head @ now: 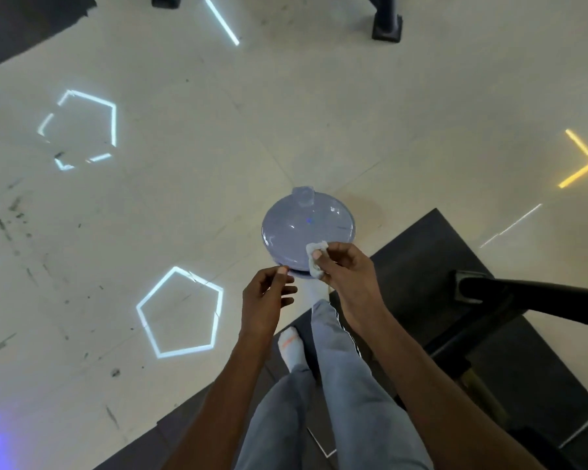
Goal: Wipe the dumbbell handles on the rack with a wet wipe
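Looking straight down, you see your right hand (342, 266) pinching a crumpled white wet wipe (316, 257) between thumb and fingers, held above the near edge of a round bluish-grey lid (308, 225) on a bin standing on the pale floor (184, 164). Your left hand (267, 296) hovers just beside it, lower left, its grip released, fingers loosely curled and holding nothing. Your legs in light jeans (340, 368) and a white sock (291, 346) stand on a dark mat (489, 273). A black bar (530, 296) crosses at right.
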Motion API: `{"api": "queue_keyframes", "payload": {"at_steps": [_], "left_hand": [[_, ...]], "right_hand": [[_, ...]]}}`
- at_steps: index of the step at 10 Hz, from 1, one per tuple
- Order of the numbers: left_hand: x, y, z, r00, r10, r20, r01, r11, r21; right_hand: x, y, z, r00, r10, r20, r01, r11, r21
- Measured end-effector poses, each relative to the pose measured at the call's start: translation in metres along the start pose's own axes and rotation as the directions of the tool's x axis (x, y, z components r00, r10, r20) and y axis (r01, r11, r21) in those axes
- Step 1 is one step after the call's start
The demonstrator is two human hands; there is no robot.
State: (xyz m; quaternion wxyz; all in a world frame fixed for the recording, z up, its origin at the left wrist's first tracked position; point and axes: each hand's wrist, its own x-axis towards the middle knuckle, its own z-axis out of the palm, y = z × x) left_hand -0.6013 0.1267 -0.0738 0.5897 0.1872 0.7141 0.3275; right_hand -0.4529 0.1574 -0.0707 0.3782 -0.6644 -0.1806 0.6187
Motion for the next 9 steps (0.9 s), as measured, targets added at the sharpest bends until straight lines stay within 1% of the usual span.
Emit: {"api": "queue_keyframes", "payload": {"at_steps": [1,2,3,4,5,6,8,9], "left_hand": [[0.031,-0.022,0.005,0.999,-0.041,0.002,0.041,0.999,-0.001],[0.067,-0.05,0.007,0.996,-0.084,-0.014,0.084,0.996,-0.012],[0.109,-0.075,0.012,0.992,-0.123,-0.017,0.123,0.992,-0.025],[0.146,-0.094,0.02,0.986,-0.164,-0.022,0.162,0.984,-0.071],[0.18,-0.107,0.025,0.982,-0.187,-0.037,0.182,0.976,-0.118],[0.201,-0.112,0.029,0.98,-0.189,-0.057,0.179,0.973,-0.143],[0.197,-0.11,0.033,0.984,-0.172,-0.037,0.167,0.98,-0.109],[0.181,-0.108,0.037,0.988,-0.154,0.004,0.154,0.986,-0.066]], "right_hand": [[0.026,0.025,0.002,1.0,0.013,0.015,-0.014,0.999,0.037],[0.061,0.056,0.002,0.998,0.055,-0.013,-0.054,0.998,0.031],[0.108,0.09,0.007,0.987,0.14,-0.074,-0.14,0.99,0.007],[0.159,0.122,0.012,0.963,0.229,-0.141,-0.225,0.973,0.046],[0.202,0.148,0.013,0.941,0.293,-0.168,-0.275,0.954,0.12],[0.227,0.16,0.012,0.932,0.319,-0.175,-0.292,0.942,0.164],[0.218,0.154,0.005,0.934,0.308,-0.181,-0.306,0.951,0.039],[0.202,0.148,0.001,0.945,0.275,-0.177,-0.285,0.958,-0.033]]}}
